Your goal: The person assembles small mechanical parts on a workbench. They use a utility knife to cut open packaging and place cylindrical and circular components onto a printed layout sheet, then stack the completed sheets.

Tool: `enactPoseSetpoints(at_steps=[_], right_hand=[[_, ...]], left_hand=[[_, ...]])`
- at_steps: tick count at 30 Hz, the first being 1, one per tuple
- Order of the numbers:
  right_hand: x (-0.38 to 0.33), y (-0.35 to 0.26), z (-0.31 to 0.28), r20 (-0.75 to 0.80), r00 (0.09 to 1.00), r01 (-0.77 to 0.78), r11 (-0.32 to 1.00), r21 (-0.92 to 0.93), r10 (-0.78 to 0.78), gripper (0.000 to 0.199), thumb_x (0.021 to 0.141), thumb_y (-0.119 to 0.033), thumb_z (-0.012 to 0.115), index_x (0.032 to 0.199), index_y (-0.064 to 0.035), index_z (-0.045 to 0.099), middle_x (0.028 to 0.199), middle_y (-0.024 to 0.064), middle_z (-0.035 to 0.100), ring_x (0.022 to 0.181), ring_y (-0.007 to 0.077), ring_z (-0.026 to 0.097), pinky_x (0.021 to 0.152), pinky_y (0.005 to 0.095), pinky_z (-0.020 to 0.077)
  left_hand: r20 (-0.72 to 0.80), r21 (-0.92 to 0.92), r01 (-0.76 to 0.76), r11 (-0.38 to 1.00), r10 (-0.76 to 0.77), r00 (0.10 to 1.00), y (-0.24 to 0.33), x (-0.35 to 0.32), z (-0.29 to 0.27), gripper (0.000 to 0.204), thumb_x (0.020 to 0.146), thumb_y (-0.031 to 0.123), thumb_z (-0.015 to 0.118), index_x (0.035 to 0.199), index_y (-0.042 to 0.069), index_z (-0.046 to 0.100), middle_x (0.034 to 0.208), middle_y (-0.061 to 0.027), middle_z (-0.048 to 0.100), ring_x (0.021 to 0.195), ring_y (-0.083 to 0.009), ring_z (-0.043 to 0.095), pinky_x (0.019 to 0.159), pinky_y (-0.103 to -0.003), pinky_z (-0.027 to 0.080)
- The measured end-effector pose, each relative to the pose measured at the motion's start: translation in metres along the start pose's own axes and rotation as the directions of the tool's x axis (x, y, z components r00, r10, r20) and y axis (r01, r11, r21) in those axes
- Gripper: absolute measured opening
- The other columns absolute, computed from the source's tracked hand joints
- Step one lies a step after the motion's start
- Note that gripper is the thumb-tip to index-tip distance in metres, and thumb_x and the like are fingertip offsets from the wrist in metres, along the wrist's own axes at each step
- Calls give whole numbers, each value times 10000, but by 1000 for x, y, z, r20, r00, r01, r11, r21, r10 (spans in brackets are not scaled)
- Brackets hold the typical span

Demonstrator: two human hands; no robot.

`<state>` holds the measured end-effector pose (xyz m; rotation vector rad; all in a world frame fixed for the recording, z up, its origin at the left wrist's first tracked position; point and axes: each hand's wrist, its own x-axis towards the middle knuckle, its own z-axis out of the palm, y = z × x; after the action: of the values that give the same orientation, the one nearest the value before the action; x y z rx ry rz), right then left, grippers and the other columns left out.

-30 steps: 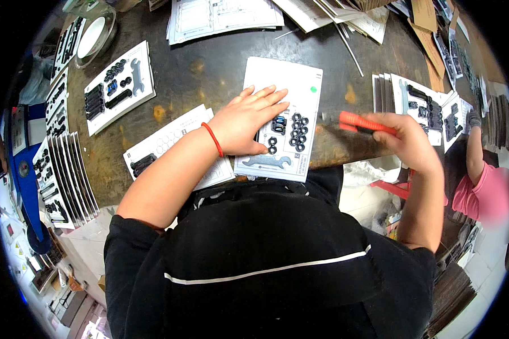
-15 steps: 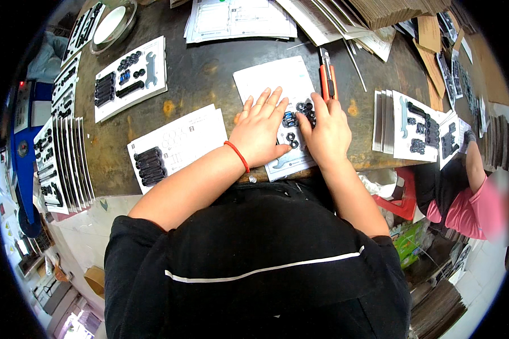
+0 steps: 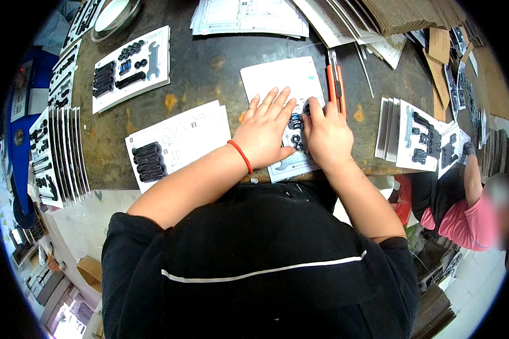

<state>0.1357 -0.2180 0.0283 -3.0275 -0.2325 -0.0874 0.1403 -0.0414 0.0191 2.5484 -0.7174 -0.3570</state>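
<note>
My left hand (image 3: 264, 129) lies flat with spread fingers on a white card (image 3: 277, 74) near the table's front edge. My right hand (image 3: 330, 134) rests on the card's right part, its fingers stretched out over black hardware that they partly cover. Between my hands show small black and blue parts (image 3: 295, 121) and black nuts (image 3: 297, 142). A grey wrench (image 3: 290, 164) lies at the card's near end. Just beyond my right fingers is an orange and black utility knife (image 3: 338, 87).
Left of my hands lies a card with black bolts (image 3: 148, 161). Farther left, a stack of cards (image 3: 159, 79) carries hardware and a wrench. More packed cards (image 3: 404, 135) stand at the right, near a co-worker in pink (image 3: 464, 223). Printed sheets (image 3: 249, 17) and cardboard (image 3: 407, 14) lie at the back.
My right thumb and index finger have come closer together over the black parts. My left hand stays flat on the card. The whole view has shifted slightly.
</note>
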Motion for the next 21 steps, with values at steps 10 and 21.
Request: enactPoseSetpoints(at_steps=[10, 21], right_hand=[[13, 14, 10, -111, 974, 199, 980, -19, -200, 152, 867, -277, 664, 854, -151, 581, 838, 64, 561, 774, 263, 644, 586, 405, 551], [3, 36, -1, -2, 938, 345, 936, 64, -346, 182, 842, -229, 696, 969, -129, 612, 910, 64, 587, 838, 268, 635, 662, 390, 535]], left_hand=[[0, 19, 16, 1000, -16, 1000, 1, 1, -3, 946, 778, 420, 773, 1523, 57, 316, 1617, -161, 231, 1510, -309, 188, 1228, -481, 145], [34, 39, 20, 999, -21, 999, -1, 1, -1, 978, 773, 435, 783, 1539, 77, 293, 1624, -157, 216, 1511, -320, 181, 1224, -507, 166]])
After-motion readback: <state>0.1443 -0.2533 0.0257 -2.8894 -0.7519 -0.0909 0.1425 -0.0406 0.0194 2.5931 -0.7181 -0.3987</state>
